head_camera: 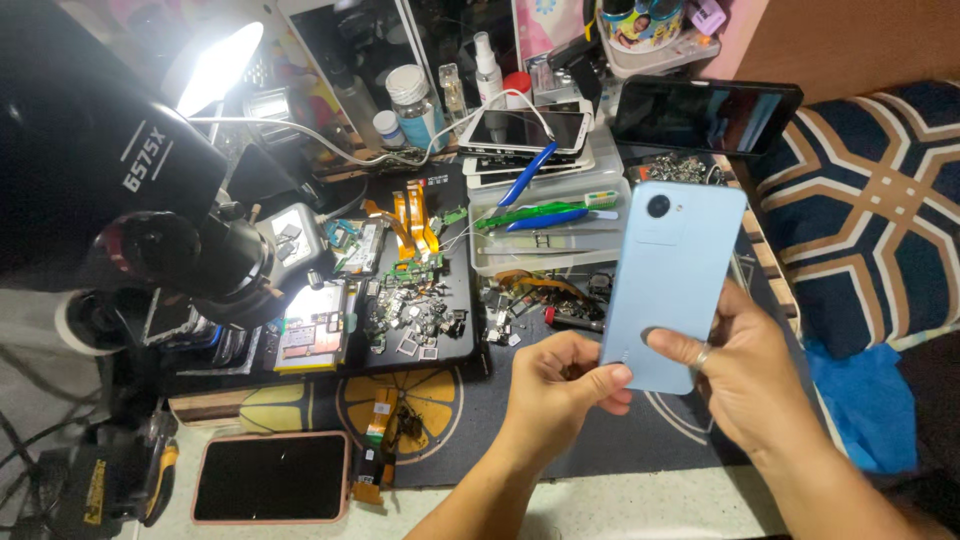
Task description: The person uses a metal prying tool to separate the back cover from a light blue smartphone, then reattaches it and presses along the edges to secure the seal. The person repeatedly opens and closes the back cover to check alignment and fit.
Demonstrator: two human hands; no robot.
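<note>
Both hands, left hand (pixel 560 385) and right hand (pixel 740 365), pinch the light-blue phone (pixel 672 280) by its lower edges; it looks light, stiff, slick-backed and likely fragile.

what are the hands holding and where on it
Both hands hold a light blue phone, back side up, by its lower end: the left hand at the bottom left corner, the right hand on the bottom right edge.

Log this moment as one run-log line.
left hand: grips light blue phone lower edge | right hand: grips same phone, back facing camera | below: cluttered repair mat
</note>
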